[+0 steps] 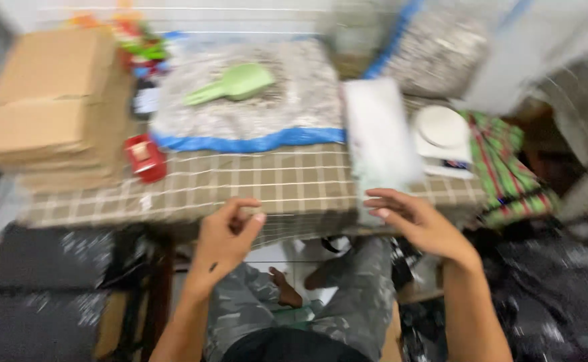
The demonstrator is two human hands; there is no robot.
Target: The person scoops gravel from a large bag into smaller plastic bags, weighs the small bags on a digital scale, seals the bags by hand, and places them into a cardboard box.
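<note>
The left hand (223, 234) hovers over the near edge of the table (274, 184), fingers curled loosely with the thumb near the forefinger, holding nothing. The right hand (418, 221) has its fingers spread, just beside the near end of a white bag (377, 137). Farther off, a green scoop (233, 85) lies on a grey sack (253, 107); a white scale (441, 131) stands at right, cardboard boxes (56, 100) at left.

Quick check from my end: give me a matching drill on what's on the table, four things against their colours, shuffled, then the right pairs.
Things:
1. scoop
2. cardboard boxes
3. scale
4. small box

Colours:
A. red
B. white
C. light green
D. brown

Pairs: 1-C, 2-D, 3-B, 4-A
</note>
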